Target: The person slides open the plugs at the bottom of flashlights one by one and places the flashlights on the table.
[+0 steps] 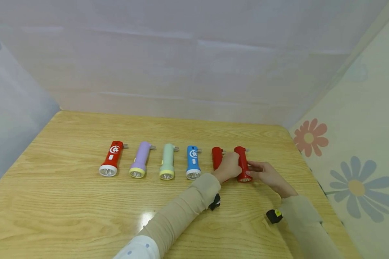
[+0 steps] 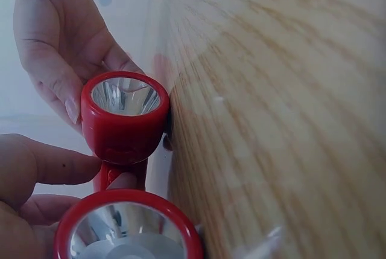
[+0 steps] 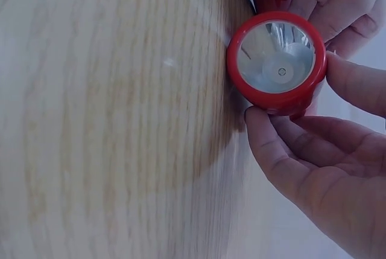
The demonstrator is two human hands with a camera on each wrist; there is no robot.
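Observation:
Two all-red flashlights lie side by side at the right end of a row on the table. My right hand (image 1: 267, 174) holds the rightmost red flashlight (image 1: 242, 160) near its lamp end, thumb on one side and fingers on the other, as the right wrist view shows. My left hand (image 1: 229, 166) reaches over from the left and pinches the body of that same flashlight; part of its grip is hidden. Beside and partly under the left hand lies the other red flashlight (image 1: 217, 157), its lamp (image 2: 126, 235) close in the left wrist view.
Further left lie a blue flashlight (image 1: 193, 162), a pale green one (image 1: 167, 162), a purple one (image 1: 141, 160) and a red-and-white one (image 1: 111, 158), lamps toward me, plug prongs out to the right. A papered wall (image 1: 353, 144) with printed flowers borders the wooden table (image 1: 68, 208).

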